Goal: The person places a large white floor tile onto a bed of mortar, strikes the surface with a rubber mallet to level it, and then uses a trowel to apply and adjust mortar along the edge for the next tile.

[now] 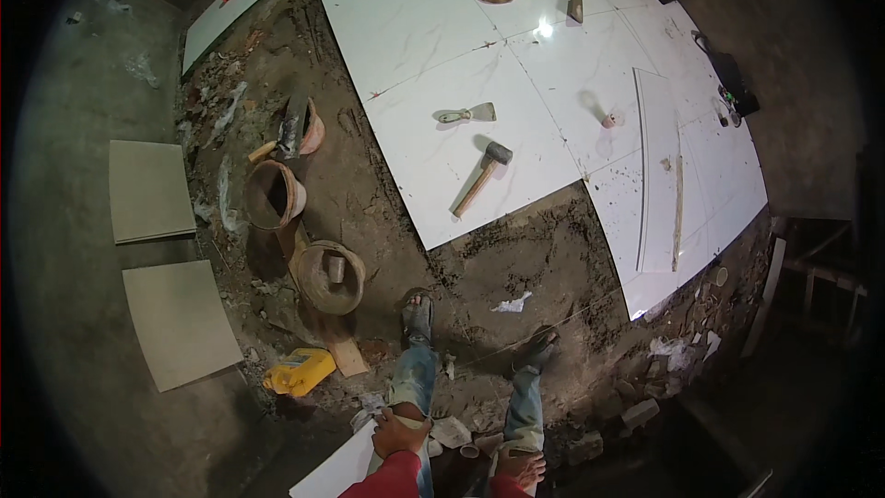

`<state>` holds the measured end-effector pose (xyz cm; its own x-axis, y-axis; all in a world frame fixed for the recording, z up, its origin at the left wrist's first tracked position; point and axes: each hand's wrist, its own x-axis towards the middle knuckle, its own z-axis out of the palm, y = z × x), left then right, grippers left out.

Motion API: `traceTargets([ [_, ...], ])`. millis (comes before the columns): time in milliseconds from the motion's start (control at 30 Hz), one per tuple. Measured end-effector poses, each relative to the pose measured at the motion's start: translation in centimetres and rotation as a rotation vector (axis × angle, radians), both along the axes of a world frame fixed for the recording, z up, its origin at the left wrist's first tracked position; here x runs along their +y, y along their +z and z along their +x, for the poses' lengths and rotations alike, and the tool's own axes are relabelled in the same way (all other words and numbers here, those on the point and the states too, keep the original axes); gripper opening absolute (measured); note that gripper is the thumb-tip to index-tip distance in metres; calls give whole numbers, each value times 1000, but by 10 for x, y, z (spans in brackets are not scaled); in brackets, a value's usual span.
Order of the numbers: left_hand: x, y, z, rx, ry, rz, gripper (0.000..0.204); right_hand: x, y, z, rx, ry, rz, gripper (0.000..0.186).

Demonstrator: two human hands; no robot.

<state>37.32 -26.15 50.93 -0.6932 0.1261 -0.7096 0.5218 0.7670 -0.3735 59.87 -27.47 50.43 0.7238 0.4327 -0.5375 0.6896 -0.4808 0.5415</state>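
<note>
My left hand (398, 435) grips my left knee at the bottom centre, fingers curled over it. My right hand (522, 467) is wrapped over my right knee. My feet, the left (417, 314) and right (539, 352), rest on rough mortar ground (489, 277). A yellow jug (293, 373) lies left of my legs, near a round bucket with a cylinder inside (330, 290). A white board (336, 461) is beside my left hand. Beyond my feet, a rubber mallet (484, 175) and a putty knife (466, 115) lie on white floor tiles (415, 37).
More containers (275, 194) and a trowel (289, 132) are at the left. Two beige tile pieces or stacks (180, 323) lie along the left side. Long strips (651, 175) lie on the right tiles. Rubble (641, 413) is at lower right, with a dark wooden frame (820, 272) beyond.
</note>
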Motion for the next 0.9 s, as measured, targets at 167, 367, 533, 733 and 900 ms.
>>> traceTargets([
  [167, 5, 1, 6, 29, -44, 19, 101, 4, -1, 12, -19, -14, -14, 98],
  [367, 15, 8, 11, 35, -70, 43, 97, 8, -5, 22, -65, -24, -37, 105],
  [533, 15, 9, 14, 85, -100, 97, 96, 15, 7, 21, -52, -46, -36, 99],
  [733, 12, 6, 14, 76, -93, 106, 94, 17, 7, 19, -21, -39, -24, 96],
  [900, 14, 7, 16, 47, -77, 91, 91, 12, 8, 24, -18, -32, -9, 95],
])
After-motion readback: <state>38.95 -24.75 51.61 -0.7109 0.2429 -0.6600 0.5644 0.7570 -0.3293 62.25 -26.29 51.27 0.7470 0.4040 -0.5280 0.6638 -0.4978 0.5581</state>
